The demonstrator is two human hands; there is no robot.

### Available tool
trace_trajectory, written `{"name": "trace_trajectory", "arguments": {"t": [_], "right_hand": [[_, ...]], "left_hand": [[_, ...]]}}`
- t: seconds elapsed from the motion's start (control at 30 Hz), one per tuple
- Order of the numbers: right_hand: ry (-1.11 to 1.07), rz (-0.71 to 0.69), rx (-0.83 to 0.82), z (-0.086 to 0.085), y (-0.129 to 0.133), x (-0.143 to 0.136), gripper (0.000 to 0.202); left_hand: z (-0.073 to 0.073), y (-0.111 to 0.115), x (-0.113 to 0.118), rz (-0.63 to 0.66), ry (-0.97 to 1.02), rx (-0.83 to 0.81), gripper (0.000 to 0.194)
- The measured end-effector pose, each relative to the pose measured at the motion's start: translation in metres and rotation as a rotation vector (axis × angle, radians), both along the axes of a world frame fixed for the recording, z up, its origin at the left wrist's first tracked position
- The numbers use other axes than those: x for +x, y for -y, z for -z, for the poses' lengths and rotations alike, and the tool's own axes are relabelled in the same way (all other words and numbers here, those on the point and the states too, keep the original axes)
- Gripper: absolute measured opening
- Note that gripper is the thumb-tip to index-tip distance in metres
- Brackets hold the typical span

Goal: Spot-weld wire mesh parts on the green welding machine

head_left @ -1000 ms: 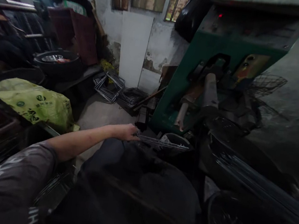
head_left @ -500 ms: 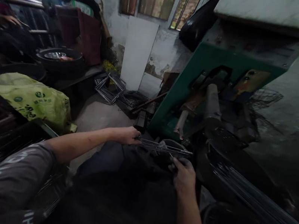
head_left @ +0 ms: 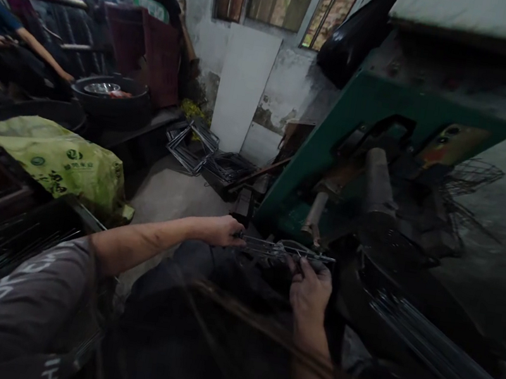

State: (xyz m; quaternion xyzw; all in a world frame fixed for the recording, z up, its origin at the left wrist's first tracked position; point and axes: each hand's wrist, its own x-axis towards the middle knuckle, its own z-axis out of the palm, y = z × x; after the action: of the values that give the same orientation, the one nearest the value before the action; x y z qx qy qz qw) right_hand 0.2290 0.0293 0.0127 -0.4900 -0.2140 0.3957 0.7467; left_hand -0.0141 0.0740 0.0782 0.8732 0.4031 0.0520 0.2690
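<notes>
My left hand (head_left: 226,231) is closed round the left end of a thin metal wire frame (head_left: 263,245), held level above my lap. At the frame's right part, my right hand (head_left: 311,286) pinches with thumb and fingers; a short thin wire piece shows at the fingertips, though the dim light blurs it. Right behind the frame stands a green machine (head_left: 303,178) with metal cylinders (head_left: 382,181) sticking out towards me. The frame's far side merges with the dark background.
On the floor ahead lie several wire frames (head_left: 192,148). A yellow-green sack (head_left: 60,162) is at left, near a black tub (head_left: 112,106). Long wire rods lie at right (head_left: 426,338) and in a bin at lower left. Another person's arm (head_left: 44,51) shows at far left.
My right hand has moved left and up, bringing its fingertips against the wire frame. My view has turned slightly left. The other person's arm now reaches towards the tub.
</notes>
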Motion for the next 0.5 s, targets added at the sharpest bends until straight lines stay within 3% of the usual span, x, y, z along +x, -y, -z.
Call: {"name": "trace_trajectory", "arguments": {"t": [0.3, 0.5], "right_hand": [[0.037, -0.018, 0.065, -0.013, -0.007, -0.001, 0.045], [0.049, -0.034, 0.091, -0.012, -0.008, 0.001, 0.047]], "left_hand": [[-0.004, -0.005, 0.002, -0.006, 0.047, -0.042, 0.027], [-0.005, -0.005, 0.004, -0.01, 0.051, -0.059, 0.027]]}}
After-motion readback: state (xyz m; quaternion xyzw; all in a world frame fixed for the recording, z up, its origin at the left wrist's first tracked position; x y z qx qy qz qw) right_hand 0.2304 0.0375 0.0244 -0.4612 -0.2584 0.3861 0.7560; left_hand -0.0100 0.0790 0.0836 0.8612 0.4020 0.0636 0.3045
